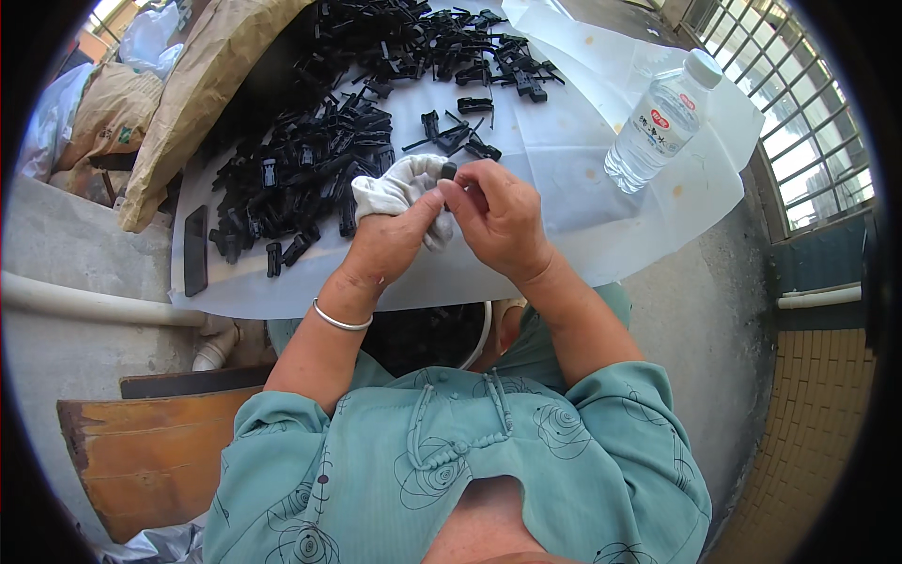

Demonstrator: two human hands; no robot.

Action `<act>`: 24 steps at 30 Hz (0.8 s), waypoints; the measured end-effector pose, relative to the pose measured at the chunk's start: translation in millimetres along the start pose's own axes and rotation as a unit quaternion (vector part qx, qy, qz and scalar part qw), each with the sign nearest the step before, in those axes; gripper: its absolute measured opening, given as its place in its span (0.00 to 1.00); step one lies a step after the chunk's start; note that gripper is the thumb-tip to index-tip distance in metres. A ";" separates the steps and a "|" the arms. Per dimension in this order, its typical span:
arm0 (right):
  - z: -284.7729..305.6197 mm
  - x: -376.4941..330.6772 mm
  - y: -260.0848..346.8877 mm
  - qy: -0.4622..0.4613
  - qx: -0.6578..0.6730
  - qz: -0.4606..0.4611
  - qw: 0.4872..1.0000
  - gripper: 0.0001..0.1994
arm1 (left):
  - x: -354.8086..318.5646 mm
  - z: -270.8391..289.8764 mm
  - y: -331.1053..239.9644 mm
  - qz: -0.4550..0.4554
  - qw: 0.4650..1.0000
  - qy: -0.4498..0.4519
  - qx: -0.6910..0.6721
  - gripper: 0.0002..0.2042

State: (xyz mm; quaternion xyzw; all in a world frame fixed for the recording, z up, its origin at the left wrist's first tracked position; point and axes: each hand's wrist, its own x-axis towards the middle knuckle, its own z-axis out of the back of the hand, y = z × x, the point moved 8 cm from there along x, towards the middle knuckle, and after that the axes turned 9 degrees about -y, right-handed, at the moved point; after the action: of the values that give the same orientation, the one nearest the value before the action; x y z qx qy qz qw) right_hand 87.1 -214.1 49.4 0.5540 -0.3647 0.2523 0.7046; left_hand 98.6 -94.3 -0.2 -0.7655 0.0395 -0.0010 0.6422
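Observation:
My left hand (390, 246) has a whitish cloth glove (399, 186) over its fingers, with the thumb and back of the hand bare. Its thumb presses toward a small black plastic piece (449, 171), whose end sticks up between my hands. From the other side my right hand (500, 214) pinches the same piece between bent fingers and thumb; most of it is hidden by the fingers. Just beyond my hands lie a few loose black plastic clips (451, 136). To their left spreads a big heap of similar clips (315, 160).
A white sheet (583, 221) covers the table. A clear water bottle (658, 122) with a white cap stands on the right. At the left edge lies a dark flat phone-like slab (195, 252). Brown paper (188, 113) rises at far left. Below the table is a light-rimmed container (486, 329).

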 end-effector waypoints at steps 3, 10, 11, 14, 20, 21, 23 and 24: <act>-0.2 -1.3 -18.4 -0.001 0.023 -0.150 0.988 0.07 | -11.7 -9.9 -11.0 -0.025 0.999 0.036 0.024 0.13; -4.9 -7.0 -37.1 0.072 0.056 -0.239 0.967 0.10 | -17.4 -12.6 -14.5 -0.024 0.995 0.001 0.093 0.12; -5.5 -7.7 -38.3 0.072 0.056 -0.239 0.967 0.10 | -17.0 -11.5 -13.0 -0.024 0.995 0.001 0.092 0.12; -10.6 -9.4 -41.0 0.095 0.068 -0.263 0.958 0.10 | -15.2 -8.3 -10.6 -0.027 0.997 0.003 0.067 0.12; -18.8 -16.8 -33.7 0.199 0.093 -0.249 0.943 0.11 | -16.3 4.1 -10.5 -0.041 0.991 -0.074 0.108 0.12; -24.2 -20.9 -32.9 0.218 0.109 -0.255 0.936 0.12 | -17.4 3.8 -10.7 -0.042 0.988 -0.081 0.123 0.11; -30.8 -25.1 -31.8 0.236 0.125 -0.261 0.928 0.13 | -18.0 6.1 -7.1 -0.042 0.985 -0.088 0.139 0.11; -32.3 -26.8 -33.7 0.228 0.160 -0.296 0.914 0.13 | -19.5 6.7 -15.1 -0.133 0.963 -0.097 0.211 0.11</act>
State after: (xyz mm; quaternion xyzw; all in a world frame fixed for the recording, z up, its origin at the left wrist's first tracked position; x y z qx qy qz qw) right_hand 104.1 -190.3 4.1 0.6695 0.0318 0.2065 0.7128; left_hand 80.4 -83.9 14.5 -0.6072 -0.1264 -0.0202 0.7841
